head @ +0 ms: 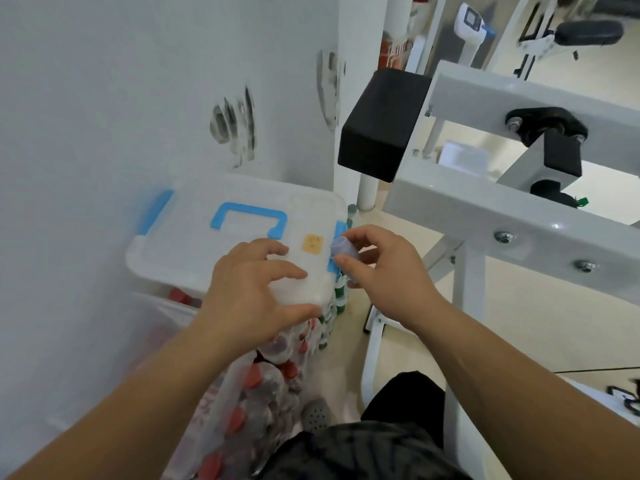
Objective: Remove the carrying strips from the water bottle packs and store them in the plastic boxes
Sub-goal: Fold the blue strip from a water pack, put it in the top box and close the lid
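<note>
Nearest the camera, the person's dark clothing (pixel 363 452) fills the bottom edge. Just beyond it on the floor lie the water bottle packs (pixel 263 386), red caps showing through the wrap.

A plastic box (pixel 166 285) stands over the packs, and both hands meet at its near right corner. The left hand (pixel 249 282) lies over the lid (pixel 207 258) with fingers spread on top and the thumb tucked against the edge, a hold that looks meant to steady or lift that corner. The right hand (pixel 384 271) pinches a small pale-purple roll (pixel 340 247) between thumb and forefinger, right beside the blue latch (pixel 331 270). It is likely a carrying strip rolled up so that it fits inside. The lid appears closed, so the strip is not yet stored.

Further back the blue handle (pixel 249 216) lies flat on the lid. Behind are a scuffed white wall (pixel 104 98) and a white machine frame (pixel 485 202) with a black pad (pixel 381 126).
</note>
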